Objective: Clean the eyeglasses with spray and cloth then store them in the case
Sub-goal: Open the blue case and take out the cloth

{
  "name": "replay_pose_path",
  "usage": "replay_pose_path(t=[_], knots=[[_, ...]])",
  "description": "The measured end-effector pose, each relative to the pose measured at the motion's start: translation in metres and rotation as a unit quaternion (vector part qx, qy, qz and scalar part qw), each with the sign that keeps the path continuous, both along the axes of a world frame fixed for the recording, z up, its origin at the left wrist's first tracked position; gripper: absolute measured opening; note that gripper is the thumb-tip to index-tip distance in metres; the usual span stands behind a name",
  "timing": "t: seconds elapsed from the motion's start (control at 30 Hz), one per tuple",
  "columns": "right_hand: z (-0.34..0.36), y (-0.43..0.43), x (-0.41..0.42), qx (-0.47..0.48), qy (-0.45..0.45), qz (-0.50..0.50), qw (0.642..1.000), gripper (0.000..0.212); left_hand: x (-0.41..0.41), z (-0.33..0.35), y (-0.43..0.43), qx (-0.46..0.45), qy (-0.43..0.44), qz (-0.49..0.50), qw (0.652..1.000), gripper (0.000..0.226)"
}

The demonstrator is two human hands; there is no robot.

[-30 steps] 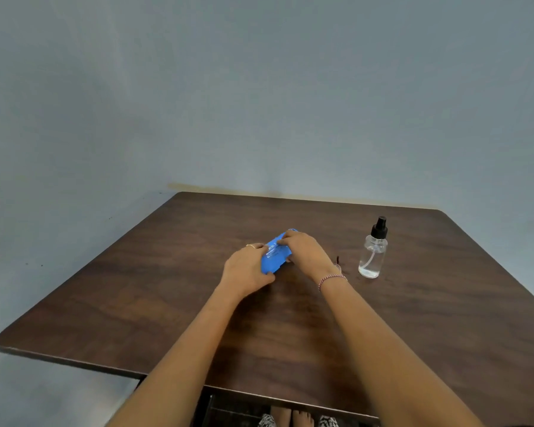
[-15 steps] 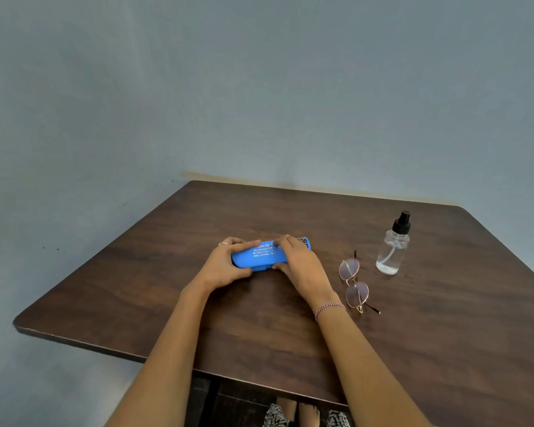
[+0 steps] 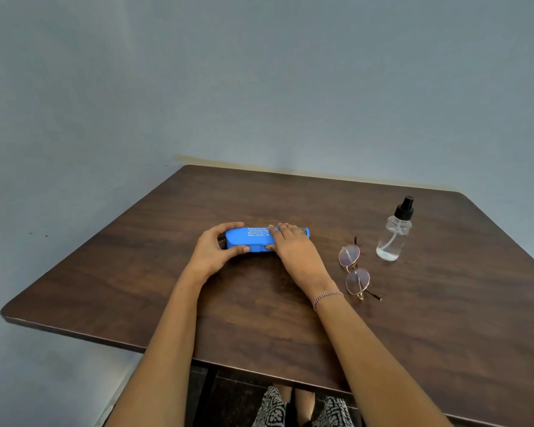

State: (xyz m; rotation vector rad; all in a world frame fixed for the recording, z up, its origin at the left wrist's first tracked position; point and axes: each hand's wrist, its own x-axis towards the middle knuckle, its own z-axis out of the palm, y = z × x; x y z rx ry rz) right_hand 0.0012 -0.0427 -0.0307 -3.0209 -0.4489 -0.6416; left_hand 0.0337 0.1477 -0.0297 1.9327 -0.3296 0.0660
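A closed blue glasses case (image 3: 253,240) with white lettering lies flat on the brown wooden table (image 3: 290,303), near its middle. My left hand (image 3: 213,252) grips the case's left end, thumb on the near side and fingers curled over the far side. My right hand (image 3: 293,246) holds the right half, fingers laid over the top and thumb at the front seam. Round, thin-rimmed eyeglasses (image 3: 353,268) lie on the table just right of my right wrist. A clear spray bottle (image 3: 395,235) with a black nozzle stands upright right of the glasses. No cloth is visible.
The table stands in a corner of plain grey-blue walls; its far edge meets the wall. The near edge runs across the bottom, with my patterned-clad legs and feet (image 3: 290,408) showing below it.
The case went from tilted up between my hands to lying flat on the table. The view shifted, bringing the eyeglasses into sight beside my right wrist.
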Motion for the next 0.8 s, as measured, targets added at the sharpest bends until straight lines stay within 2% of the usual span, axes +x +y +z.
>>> replay_pose_path(t=[0.1,0.23,0.3,0.4,0.53,0.6,0.67,0.8], knots=[[0.004,-0.003,0.008,0.029,-0.054,0.021,0.998,0.036,-0.003,-0.002,0.000,0.016,-0.012,-0.016,1.000,0.082],[0.022,-0.006,0.016,0.050,-0.008,0.021,0.998,0.037,-0.006,-0.001,0.000,0.028,0.004,0.004,1.000,0.101],[0.030,-0.010,0.022,0.073,-0.018,-0.010,0.997,0.036,-0.005,-0.002,-0.001,0.038,0.000,0.005,0.999,0.105],[0.037,-0.016,0.031,0.116,-0.020,-0.036,0.992,0.035,-0.004,-0.005,-0.002,0.047,0.001,0.008,0.999,0.105],[0.044,-0.022,0.042,0.214,0.055,-0.060,0.973,0.036,-0.001,-0.005,-0.003,0.063,-0.006,0.013,0.998,0.101],[0.043,-0.022,0.047,0.259,0.062,-0.067,0.962,0.034,0.000,-0.005,-0.003,0.067,-0.010,0.017,0.998,0.099],[0.042,-0.021,0.050,0.261,0.045,-0.067,0.962,0.035,0.000,-0.005,-0.003,0.077,-0.017,0.025,0.997,0.098],[0.035,-0.015,0.054,0.201,-0.015,-0.096,0.975,0.043,0.001,-0.005,-0.001,0.122,-0.030,0.056,0.991,0.097]])
